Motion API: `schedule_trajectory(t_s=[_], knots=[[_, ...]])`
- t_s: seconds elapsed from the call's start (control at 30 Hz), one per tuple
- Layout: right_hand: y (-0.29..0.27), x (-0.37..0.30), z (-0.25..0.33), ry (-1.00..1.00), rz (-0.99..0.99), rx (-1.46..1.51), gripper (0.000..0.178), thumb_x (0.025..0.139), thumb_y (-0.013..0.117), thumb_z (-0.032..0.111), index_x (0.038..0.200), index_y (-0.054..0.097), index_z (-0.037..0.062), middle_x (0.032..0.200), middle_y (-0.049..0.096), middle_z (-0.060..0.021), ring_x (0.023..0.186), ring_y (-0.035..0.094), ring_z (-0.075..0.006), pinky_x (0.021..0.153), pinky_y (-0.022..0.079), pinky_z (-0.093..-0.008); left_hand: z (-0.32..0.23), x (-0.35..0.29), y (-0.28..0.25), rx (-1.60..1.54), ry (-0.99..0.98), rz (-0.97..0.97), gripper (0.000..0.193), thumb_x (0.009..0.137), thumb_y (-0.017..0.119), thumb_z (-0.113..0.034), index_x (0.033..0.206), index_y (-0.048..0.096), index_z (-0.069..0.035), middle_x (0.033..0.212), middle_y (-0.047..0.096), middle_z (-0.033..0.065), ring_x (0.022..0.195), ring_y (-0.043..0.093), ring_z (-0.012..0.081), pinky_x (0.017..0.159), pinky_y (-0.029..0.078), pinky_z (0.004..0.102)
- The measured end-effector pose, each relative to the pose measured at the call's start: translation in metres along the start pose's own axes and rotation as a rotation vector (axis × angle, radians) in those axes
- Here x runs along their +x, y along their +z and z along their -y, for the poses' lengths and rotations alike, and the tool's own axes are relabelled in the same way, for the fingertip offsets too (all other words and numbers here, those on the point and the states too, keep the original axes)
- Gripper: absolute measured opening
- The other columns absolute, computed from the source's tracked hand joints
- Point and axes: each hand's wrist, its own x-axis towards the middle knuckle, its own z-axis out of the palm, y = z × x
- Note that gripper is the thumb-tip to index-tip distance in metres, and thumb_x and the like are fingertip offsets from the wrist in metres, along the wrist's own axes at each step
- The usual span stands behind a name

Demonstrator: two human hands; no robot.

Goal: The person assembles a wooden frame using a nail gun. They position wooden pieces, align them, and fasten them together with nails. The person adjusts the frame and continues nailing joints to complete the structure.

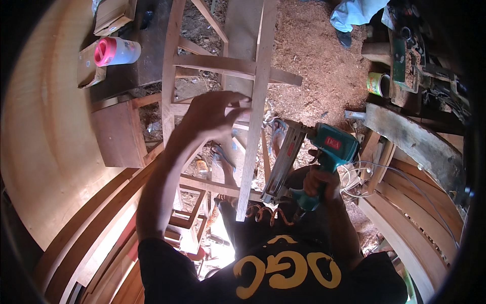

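In front of me stands a wooden frame of long rails and crosspieces; its near right rail (254,137) runs lengthwise toward my body. My left hand (215,112) is raised over the frame, its fingers curved but apart, with nothing seen in them. The fingertips come up to the left edge of that rail; whether they touch it I cannot tell. My right hand (323,183) is wrapped round the handle of a teal nail gun (331,147). The gun's long metal magazine (284,161) slants beside the rail, apart from it. An orange coiled hose (268,215) hangs below the gun.
On the left a dark surface bears a pink-lidded jug (124,51), near a large plywood sheet (50,126). Curved timber pieces (101,218) lie at lower left, and boards (405,202) at right. A tin can (375,84) sits by a cluttered bench. Shavings cover the floor (319,66).
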Motion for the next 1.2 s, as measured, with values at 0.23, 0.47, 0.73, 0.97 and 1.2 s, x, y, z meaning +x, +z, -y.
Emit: schedule_trajectory(t_s=[0.23,0.47,0.73,0.97,1.2], knots=[[-0.008,-0.004,-0.009,0.012,-0.127,0.003,0.014,0.085,0.059,0.013,0.082,0.05,0.0029,0.054,0.041,-0.0029,0.04,0.045,-0.0169,0.042,0.041,-0.0339,-0.005,0.054,-0.023,-0.108,-0.093,0.53,0.027,0.088,0.074,-0.027,0.092,0.069,-0.001,0.08,0.067,0.0056,0.075,0.06,0.0141,0.072,0.049,0.0322],[-0.025,-0.001,-0.016,0.043,-0.107,0.05,0.021,0.082,0.06,0.015,0.069,0.046,0.0057,0.053,0.042,-0.0042,0.04,0.046,-0.0186,0.042,0.041,-0.0342,0.006,0.051,-0.014,-0.264,-0.047,0.435,0.024,0.082,0.08,-0.019,0.095,0.07,-0.001,0.083,0.069,0.0055,0.077,0.063,0.014,0.074,0.05,0.0311],[-0.022,0.002,-0.015,0.015,-0.11,0.076,0.026,0.081,0.061,0.015,0.102,0.057,-0.0011,0.054,0.041,-0.0029,0.04,0.044,-0.0181,0.041,0.039,-0.0333,0.009,0.048,-0.009,-0.278,-0.084,0.434,0.025,0.082,0.08,-0.017,0.098,0.068,-0.002,0.09,0.071,0.0096,0.08,0.067,0.0166,0.076,0.055,0.0306],[-0.01,0.007,-0.007,-0.024,0.0,0.012,0.056,0.082,0.062,0.015,0.134,0.05,0.001,0.055,0.039,-0.0017,0.04,0.043,-0.0166,0.041,0.038,-0.0329,-0.001,0.045,-0.011,-0.223,-0.082,0.381,0.025,0.081,0.079,-0.017,0.096,0.067,-0.001,0.088,0.071,0.0093,0.079,0.067,0.0176,0.074,0.054,0.0309],[-0.003,0.006,-0.005,0.038,-0.023,0.047,0.031,0.086,0.056,0.018,0.111,0.055,-0.0001,0.055,0.04,-0.0017,0.044,0.043,-0.0158,0.046,0.039,-0.0322,0.0,0.036,-0.011,-0.217,-0.1,0.396,0.02,0.087,0.074,-0.023,0.091,0.072,-0.003,0.081,0.071,0.0091,0.072,0.067,0.0158,0.067,0.052,0.0306]])
